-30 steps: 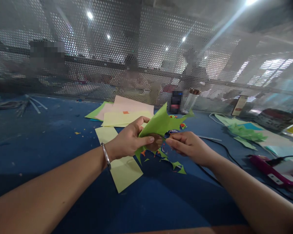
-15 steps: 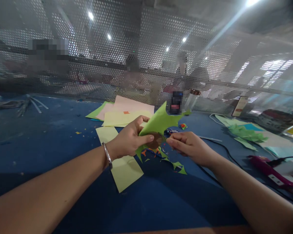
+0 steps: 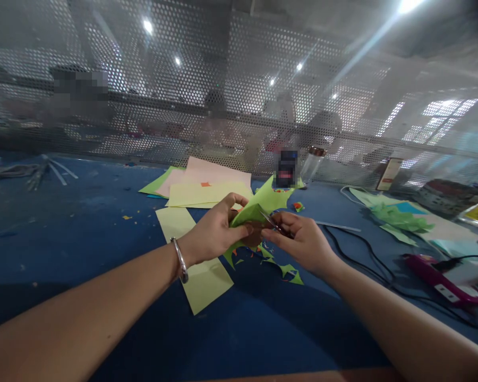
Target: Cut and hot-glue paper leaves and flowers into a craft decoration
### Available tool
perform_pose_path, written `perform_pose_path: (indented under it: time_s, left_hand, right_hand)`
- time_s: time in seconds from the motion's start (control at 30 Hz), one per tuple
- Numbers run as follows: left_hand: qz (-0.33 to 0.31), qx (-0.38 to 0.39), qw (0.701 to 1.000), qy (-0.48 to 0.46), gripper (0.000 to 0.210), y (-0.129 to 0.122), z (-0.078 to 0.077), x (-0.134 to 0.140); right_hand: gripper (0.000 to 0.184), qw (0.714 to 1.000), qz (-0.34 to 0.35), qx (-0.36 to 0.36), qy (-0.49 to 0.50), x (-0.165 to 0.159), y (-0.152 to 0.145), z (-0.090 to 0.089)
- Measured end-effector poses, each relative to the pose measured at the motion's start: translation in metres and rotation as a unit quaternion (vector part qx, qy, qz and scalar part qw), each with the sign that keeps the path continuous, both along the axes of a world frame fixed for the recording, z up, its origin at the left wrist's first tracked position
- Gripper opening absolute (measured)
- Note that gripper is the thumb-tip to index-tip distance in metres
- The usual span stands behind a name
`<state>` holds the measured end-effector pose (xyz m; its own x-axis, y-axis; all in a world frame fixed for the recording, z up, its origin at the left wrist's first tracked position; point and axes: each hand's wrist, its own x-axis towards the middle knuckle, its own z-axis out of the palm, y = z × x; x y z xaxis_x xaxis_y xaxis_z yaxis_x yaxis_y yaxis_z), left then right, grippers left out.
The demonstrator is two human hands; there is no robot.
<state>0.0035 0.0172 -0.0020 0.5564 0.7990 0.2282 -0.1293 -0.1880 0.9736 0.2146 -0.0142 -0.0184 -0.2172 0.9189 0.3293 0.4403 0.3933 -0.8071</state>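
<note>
My left hand is closed on a sheet of green paper with jagged, cut edges, pinching it together with a brown piece between thumb and fingers. In my right hand is a pair of scissors, fingers closed around the handles. The metal blades point up and left, against the green paper. How far the blades reach into the paper I cannot tell. Under the hands lie green scraps and small orange bits. A pale yellow strip of paper lies beneath my left wrist.
Pink sheets and yellow paper are stacked behind my left hand. A glass bottle stands near the perforated metal screen. At right are a purple power strip, black cables and crumpled green paper.
The green paper has tilted lower and its shape is turned. My right hand has moved slightly left and the scissor blades now show against the paper. My left hand keeps its hold.
</note>
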Motion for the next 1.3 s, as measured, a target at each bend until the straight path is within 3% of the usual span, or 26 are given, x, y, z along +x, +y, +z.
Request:
perform_pose_path:
  time_s: [0.17, 0.3, 0.37, 0.5, 0.57, 0.7, 0.87, 1.07, 1.3]
  left_hand:
    - [0.017, -0.056, 0.998, -0.018, 0.043, -0.005, 0.007, 0.003]
    - [-0.092, -0.171, 0.977, -0.085, 0.033, -0.002, 0.016, -0.002]
    - [-0.133, -0.202, 0.957, -0.159, 0.041, -0.002, 0.019, -0.004]
    - [-0.15, -0.16, 0.947, -0.233, 0.04, -0.014, 0.019, 0.004]
    - [-0.132, -0.132, 0.957, -0.222, 0.033, -0.025, 0.017, 0.014]
    - [-0.018, -0.119, 0.966, -0.227, 0.024, -0.035, 0.01, 0.03]
    - [0.033, -0.126, 0.971, -0.201, 0.016, -0.025, 0.009, 0.027]
    - [0.169, -0.152, 0.962, -0.153, 0.014, -0.011, 0.012, 0.016]
    - [0.161, -0.107, 0.967, -0.166, 0.018, -0.008, 0.011, 0.013]
  right_hand:
    - [0.026, 0.999, -0.01, 0.017, 0.027, -0.002, -0.002, 0.001]
    - [0.027, 0.99, -0.024, 0.003, 0.142, 0.0, -0.001, 0.003]
    - [0.028, 0.976, -0.03, -0.008, 0.215, 0.002, 0.0, 0.004]
    - [0.029, 0.949, -0.042, -0.015, 0.313, 0.003, -0.002, 0.01]
    - [0.029, 0.946, -0.046, -0.015, 0.321, -0.001, -0.005, 0.012]
    - [0.029, 0.952, -0.026, 0.001, 0.304, -0.012, -0.01, 0.009]
    - [0.03, 0.961, 0.009, -0.03, 0.276, -0.015, -0.011, 0.005]
    - [0.04, 0.96, 0.035, -0.08, 0.267, -0.014, -0.015, 0.01]
    - [0.045, 0.956, 0.037, -0.122, 0.263, -0.015, -0.016, 0.01]
